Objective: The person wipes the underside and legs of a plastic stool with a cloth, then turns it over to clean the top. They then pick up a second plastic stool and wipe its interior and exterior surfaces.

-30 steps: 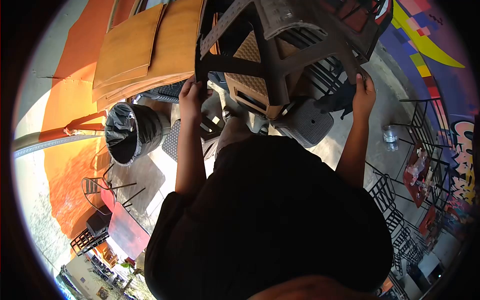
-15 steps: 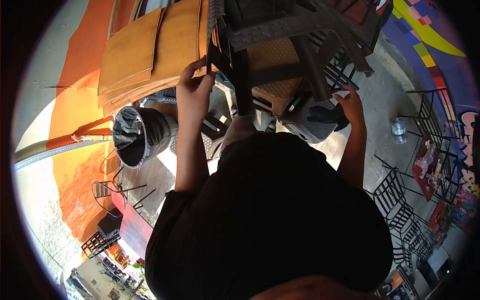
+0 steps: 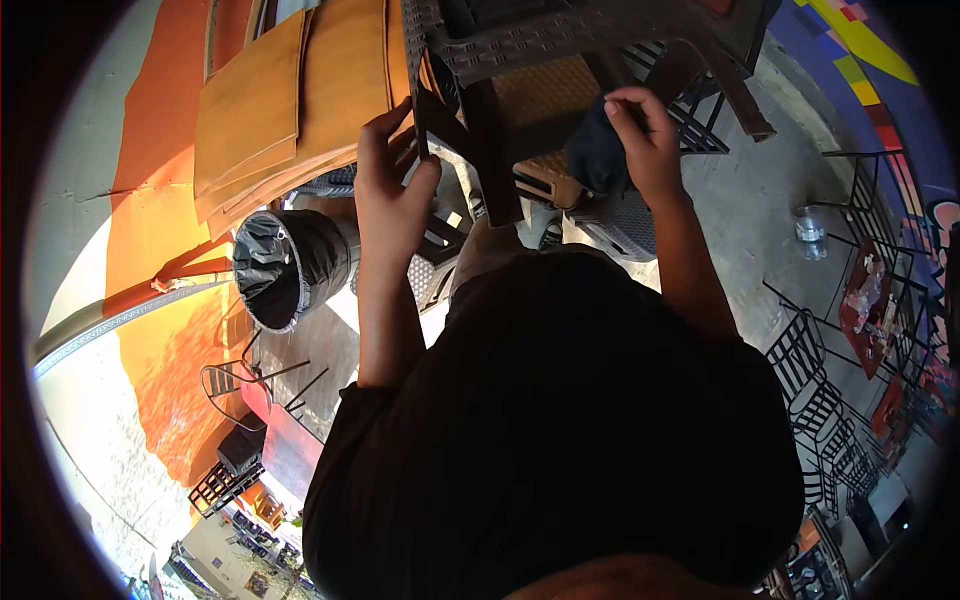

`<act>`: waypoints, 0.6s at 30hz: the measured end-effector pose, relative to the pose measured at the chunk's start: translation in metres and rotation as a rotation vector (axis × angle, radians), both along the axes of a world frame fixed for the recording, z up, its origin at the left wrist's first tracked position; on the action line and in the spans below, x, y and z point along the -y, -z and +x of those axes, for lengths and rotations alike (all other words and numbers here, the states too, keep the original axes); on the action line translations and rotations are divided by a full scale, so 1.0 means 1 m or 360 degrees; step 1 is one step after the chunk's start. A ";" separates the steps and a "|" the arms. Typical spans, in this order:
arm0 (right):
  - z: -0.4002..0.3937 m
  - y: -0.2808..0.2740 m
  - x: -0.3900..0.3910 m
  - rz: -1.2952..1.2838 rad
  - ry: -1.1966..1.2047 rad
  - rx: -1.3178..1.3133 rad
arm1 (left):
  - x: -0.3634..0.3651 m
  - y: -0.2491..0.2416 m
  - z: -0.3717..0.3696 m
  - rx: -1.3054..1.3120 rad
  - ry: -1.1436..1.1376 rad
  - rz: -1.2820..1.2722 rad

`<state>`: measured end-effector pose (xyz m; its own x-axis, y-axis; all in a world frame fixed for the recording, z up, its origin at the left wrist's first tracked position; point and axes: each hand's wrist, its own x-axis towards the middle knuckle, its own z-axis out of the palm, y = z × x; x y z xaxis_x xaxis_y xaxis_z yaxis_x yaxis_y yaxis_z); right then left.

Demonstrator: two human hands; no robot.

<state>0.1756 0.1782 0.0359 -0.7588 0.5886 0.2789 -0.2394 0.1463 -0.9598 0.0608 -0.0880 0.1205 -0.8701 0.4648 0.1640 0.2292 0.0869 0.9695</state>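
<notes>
My left hand (image 3: pixel 395 195) is closed on the edge of a dark brown plastic chair (image 3: pixel 560 45) with a woven pattern. The chair looks tipped, its legs pointing toward me and to the right. In my right hand (image 3: pixel 650 150) a dark cloth (image 3: pixel 598 155) is bunched and hangs below the fingers, close under the chair. A tan woven plastic seat (image 3: pixel 545 100) shows behind the chair's legs. Below the cloth is a grey woven plastic seat (image 3: pixel 625 225).
Large tan sheets (image 3: pixel 250 105) lean in a stack beside my left hand. A bin with a black liner (image 3: pixel 290 270) stands at left. Metal chairs (image 3: pixel 800 370), a red table (image 3: pixel 865 300) and a clear plastic jug (image 3: pixel 811 235) are at right.
My right hand has moved up and left with the dark cloth, from over the grey seat to just under the chair. My left hand keeps its hold on the chair's edge.
</notes>
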 end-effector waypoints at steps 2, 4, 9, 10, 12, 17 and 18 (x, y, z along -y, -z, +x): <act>-0.017 0.031 0.005 0.0127 -0.0288 0.0374 | 0.002 -0.002 -0.001 0.0062 0.0053 -0.0088; -0.027 0.069 0.011 0.0110 -0.0451 0.0605 | 0.003 -0.002 -0.004 0.0040 0.0089 -0.0138; -0.039 0.157 0.030 0.0011 0.0046 0.0401 | 0.010 0.021 -0.016 -0.0050 0.0106 0.0195; -0.039 0.154 0.032 0.0089 0.0098 0.0435 | 0.009 0.035 -0.019 0.0066 0.0027 0.0401; -0.035 0.149 0.039 0.0247 0.0203 0.0502 | 0.012 0.058 -0.027 0.0376 -0.0216 0.0393; -0.030 0.147 0.042 0.1295 0.0043 0.1067 | 0.010 0.113 -0.026 0.0746 0.0024 0.0209; -0.032 0.141 0.041 0.1430 -0.0040 0.1159 | 0.007 0.119 -0.031 0.0629 0.0139 0.0138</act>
<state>0.1434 0.1369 -0.1055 -0.9205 0.3823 0.0813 0.3152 0.8490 -0.4241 0.0298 -0.0950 0.0019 -0.8318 0.5388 -0.1331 -0.1593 -0.0021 0.9872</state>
